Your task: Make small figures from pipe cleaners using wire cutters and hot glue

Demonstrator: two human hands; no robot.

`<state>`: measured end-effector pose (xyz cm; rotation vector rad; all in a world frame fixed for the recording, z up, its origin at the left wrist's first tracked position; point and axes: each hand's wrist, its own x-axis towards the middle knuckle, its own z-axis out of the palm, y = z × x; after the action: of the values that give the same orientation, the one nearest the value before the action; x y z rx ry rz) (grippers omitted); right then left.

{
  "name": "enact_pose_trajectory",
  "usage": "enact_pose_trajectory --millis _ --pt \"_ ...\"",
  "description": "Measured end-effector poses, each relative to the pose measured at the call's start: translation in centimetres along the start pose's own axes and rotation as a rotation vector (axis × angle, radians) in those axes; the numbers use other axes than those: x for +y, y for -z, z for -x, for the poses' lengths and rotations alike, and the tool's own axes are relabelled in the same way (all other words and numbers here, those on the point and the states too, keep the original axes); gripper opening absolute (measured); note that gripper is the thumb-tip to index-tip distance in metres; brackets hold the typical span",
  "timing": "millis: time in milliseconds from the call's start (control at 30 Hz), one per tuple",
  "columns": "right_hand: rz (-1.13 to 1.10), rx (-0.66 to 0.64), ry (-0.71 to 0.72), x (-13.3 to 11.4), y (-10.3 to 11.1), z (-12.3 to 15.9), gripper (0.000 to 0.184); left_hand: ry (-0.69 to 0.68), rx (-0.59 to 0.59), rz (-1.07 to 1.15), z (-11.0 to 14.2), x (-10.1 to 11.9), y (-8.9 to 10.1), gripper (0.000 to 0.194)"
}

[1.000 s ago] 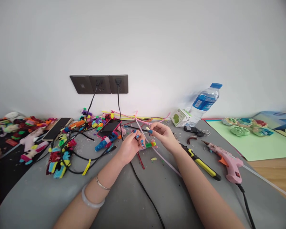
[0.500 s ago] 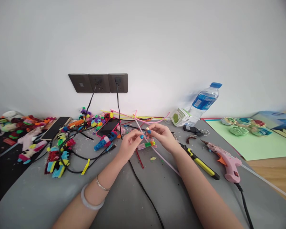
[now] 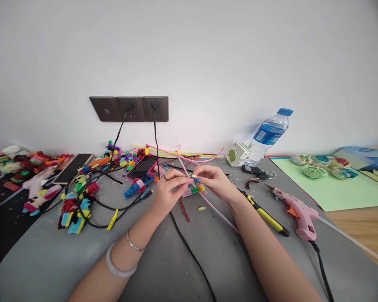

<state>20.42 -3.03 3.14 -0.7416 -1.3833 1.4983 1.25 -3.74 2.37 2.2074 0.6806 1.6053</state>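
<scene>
Left wrist: a pale bangle (image 3: 119, 273) and a thinner silver one.
Right side: pink glue gun (image 3: 307, 220) on the gray table (image 3: 157, 260).
Left hand (image 3: 172, 191): fingertips together, touching the right's; I cannot tell whether they grip anything.
Right hand (image 3: 216, 181): thumb and finger pinching a small yellow piece (image 3: 194, 176).
Just beyond: pink-and-green fuzzy item (image 3: 194, 190).
By the wall: tilted water bottle (image 3: 270, 133).

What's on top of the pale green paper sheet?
Several multicoloured ruffled rosettes; a blue-white item seems to overlap the sheet at far right. The areas beneath are hidden.
</scene>
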Motion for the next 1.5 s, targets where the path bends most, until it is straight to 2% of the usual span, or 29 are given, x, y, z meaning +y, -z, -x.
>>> enact_pose_trajectory --millis 433,767,867,1033,1233,1300,1500 --pt "0.088 -0.058 -0.086 -0.31 0.07 0.19 0.03 -0.117 -0.007 -0.104 -0.07 -0.44 0.1 0.015" --pt "0.05 -0.037 -0.027 -0.18 0.21 0.21 0.028 -0.117 -0.036 -0.157 0.1 -0.55 0.07 0.014" --pt "0.037 -0.015 -0.018 -0.2 0.25 0.17 0.028 -0.071 -0.037 -0.134 0.13 -0.43 0.03 0.013" --pt "0.051 -0.027 -0.076 -0.2 0.24 0.19 0.03 0.094 -0.04 -0.088 0.2 -0.06 0.12 0.02" --pt "0.154 -0.286 -0.156 -0.59 -0.33 0.24 0.028 0.235 0.048 -0.039 0.01 -0.09 0.31 0.028" --pt "0.167 -0.325 -0.171 -0.63 -0.47 0.22 0.029 0.27 0.052 -0.026 0.03 -0.25 0.28 0.028" --pt "0.217 -0.281 -0.158 -0.56 -0.42 0.14 0.029 0.297 -0.02 0.02 0.41 -0.51 -0.14 0.022"
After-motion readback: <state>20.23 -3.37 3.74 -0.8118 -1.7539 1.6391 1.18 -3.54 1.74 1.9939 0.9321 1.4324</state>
